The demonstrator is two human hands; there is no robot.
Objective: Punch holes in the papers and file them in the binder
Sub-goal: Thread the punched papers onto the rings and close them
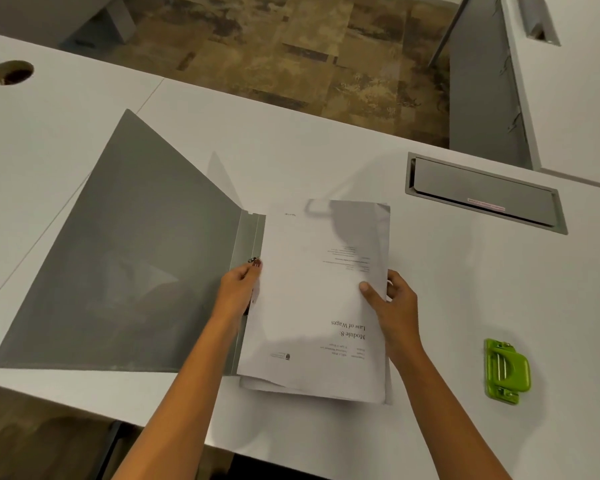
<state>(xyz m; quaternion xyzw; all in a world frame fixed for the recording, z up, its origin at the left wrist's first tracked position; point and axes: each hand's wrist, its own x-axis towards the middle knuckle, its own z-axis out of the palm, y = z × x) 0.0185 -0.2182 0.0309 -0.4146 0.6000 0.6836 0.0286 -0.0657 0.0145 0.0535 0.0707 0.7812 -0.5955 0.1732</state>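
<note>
A grey binder lies open on the white desk, its cover spread to the left. A stack of white printed papers rests on the binder's right half, text upside down to me. My left hand grips the stack's left edge, by the binder's spine. On the opposite side, my right hand holds the right edge, thumb on top of the top sheet. The green hole punch sits on the desk to the right, apart from both hands.
The white desk has a grey cable tray flap at the back right and a round cable hole at the far left. Patterned floor shows beyond the desk's far edge. Another desk stands at the upper right.
</note>
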